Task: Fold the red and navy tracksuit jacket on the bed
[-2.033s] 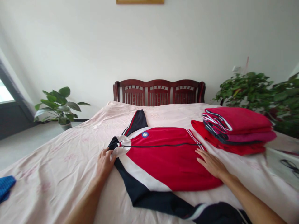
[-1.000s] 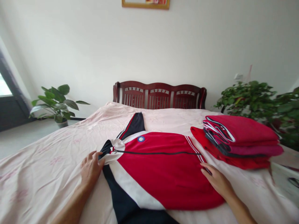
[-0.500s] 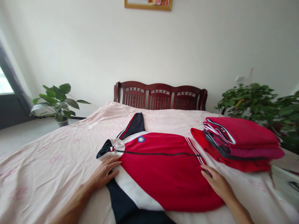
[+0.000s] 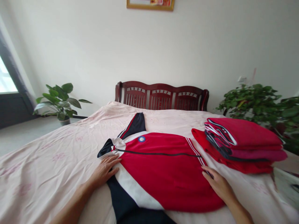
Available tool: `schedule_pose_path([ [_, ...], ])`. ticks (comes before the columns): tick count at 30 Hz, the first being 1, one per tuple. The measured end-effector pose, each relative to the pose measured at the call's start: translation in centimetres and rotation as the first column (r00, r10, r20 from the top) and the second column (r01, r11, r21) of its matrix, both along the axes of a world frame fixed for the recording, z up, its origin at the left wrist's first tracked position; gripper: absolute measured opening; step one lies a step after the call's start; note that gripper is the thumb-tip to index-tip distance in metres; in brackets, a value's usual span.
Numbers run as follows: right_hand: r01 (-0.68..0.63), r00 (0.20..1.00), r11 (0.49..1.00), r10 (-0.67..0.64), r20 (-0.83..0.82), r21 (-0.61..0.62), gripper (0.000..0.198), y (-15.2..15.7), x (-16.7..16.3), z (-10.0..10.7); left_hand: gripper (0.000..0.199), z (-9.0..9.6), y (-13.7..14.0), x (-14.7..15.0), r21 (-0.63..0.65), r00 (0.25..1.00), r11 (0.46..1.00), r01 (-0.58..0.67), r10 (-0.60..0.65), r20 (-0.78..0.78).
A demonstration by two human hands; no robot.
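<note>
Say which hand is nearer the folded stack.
Right. The right hand, at the jacket hem, is front-left of the folded stack; the left hand is farther left, near the collar.

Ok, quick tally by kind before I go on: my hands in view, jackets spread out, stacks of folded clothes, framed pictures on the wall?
Hands: 2 (left hand, right hand)
Spread-out jacket: 1
Stack of folded clothes: 1
Framed picture, partly cut off by the top edge: 1
Total: 5
</note>
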State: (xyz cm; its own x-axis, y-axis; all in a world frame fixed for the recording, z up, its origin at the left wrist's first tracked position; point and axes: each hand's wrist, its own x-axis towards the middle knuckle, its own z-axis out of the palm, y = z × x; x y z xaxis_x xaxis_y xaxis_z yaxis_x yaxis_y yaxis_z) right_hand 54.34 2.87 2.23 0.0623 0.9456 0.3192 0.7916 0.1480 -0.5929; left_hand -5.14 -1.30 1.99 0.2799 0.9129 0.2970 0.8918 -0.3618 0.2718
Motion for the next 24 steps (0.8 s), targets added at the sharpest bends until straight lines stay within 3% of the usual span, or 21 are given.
schedule_pose_path([
  [24,-0.008,1.0,1.0,0.007,-0.03,-0.017,0.05,0.19,0.56,-0.71,0.041,-0.16,0.12,-0.05,0.052,1.0,0.999,0.009,-0.008,-0.016],
])
